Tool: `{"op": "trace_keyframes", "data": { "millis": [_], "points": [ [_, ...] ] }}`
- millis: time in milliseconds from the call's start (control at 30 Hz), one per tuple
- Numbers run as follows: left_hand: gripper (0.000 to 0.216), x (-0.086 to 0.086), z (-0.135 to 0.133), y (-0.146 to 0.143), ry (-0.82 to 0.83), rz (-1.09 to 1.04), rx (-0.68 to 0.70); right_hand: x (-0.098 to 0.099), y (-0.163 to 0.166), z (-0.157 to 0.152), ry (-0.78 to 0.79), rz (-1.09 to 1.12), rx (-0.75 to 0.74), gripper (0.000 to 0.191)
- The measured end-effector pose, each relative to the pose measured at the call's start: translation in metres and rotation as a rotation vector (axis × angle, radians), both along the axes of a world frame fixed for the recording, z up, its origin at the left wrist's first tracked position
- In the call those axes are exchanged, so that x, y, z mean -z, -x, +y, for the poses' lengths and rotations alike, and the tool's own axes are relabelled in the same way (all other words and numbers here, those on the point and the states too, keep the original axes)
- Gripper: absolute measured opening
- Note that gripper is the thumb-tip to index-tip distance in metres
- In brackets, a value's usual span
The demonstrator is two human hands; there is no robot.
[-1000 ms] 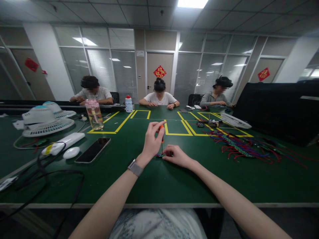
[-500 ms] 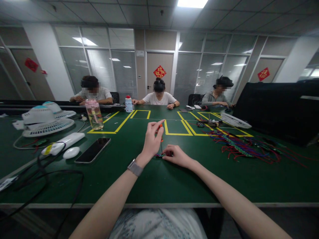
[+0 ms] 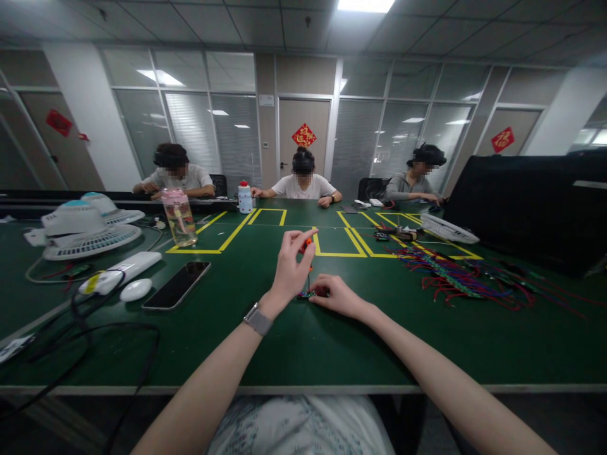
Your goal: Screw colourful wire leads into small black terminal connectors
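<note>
Counter in green, marked off with yellow tape, is carrying everything, and three other people are sitting along its far edge. To the left, two white fans are resting near a clear bottle. To the right, a tangle of coloured wires is sprawling well apart from the work. A dark phone is lying beside a white mouse, left of the person's arms.

The left hand, with a watch on its wrist, is closing its fingertips around the orange handle of a screwdriver and holding it upright. The right hand is pinching and pressing down a small board, which is lying flat at the middle of the counter, just beneath the screwdriver's thin shaft. Whether the tip is touching the board is too small to tell.

The step in hand is looking like turning a screw on that board. A next move is calling for a plumb shaft, light downward pressure, and right fingers pinning the board against spinning.
</note>
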State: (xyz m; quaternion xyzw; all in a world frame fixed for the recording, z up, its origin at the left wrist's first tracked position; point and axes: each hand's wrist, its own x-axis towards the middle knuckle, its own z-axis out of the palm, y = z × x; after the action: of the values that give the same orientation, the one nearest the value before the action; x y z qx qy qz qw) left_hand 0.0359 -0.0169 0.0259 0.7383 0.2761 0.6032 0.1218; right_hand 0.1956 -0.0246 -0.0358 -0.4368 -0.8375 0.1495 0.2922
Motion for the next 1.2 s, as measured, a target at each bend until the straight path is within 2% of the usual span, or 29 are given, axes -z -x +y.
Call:
{"op": "trace_keyframes", "data": {
  "millis": [67,133,300,367,567,800,867,1033,1200],
  "points": [
    [0.034,0.003,0.0032,-0.0009,0.051,-0.032,0.1,-0.0003,0.0001,0.0,0.003,-0.002,-0.009,0.012],
    [0.035,0.005,0.005,-0.0017,0.074,-0.066,0.135,0.0001,0.0,0.0007,0.008,0.003,-0.006,0.013],
    [0.029,0.0019,0.0016,-0.0006,0.024,-0.026,-0.024,0.0013,-0.0002,0.002,0.005,0.002,0.008,0.014],
    [0.031,0.0014,0.0013,-0.0001,0.033,0.005,-0.045,0.0005,0.0,0.0014,0.006,0.006,0.004,0.014],
    [0.042,0.0084,0.009,-0.0021,0.128,-0.082,0.155,-0.0022,0.0011,-0.0007,0.021,0.004,-0.001,0.012],
    [0.027,-0.0002,0.0008,0.0008,0.016,0.016,-0.076,0.0011,-0.0002,0.0019,0.009,0.005,0.011,0.014],
    [0.029,-0.0003,0.0007,0.0007,0.026,0.021,-0.052,0.0011,-0.0003,0.002,0.004,0.003,0.008,0.014],
    [0.036,0.0062,0.0071,-0.0013,0.085,-0.071,0.107,-0.0012,0.0002,0.0003,0.01,0.001,-0.003,0.013],
    [0.025,0.0033,0.0051,0.001,0.02,-0.028,-0.079,-0.0015,0.0003,0.0,0.012,-0.004,0.011,0.014]
  ]
}}
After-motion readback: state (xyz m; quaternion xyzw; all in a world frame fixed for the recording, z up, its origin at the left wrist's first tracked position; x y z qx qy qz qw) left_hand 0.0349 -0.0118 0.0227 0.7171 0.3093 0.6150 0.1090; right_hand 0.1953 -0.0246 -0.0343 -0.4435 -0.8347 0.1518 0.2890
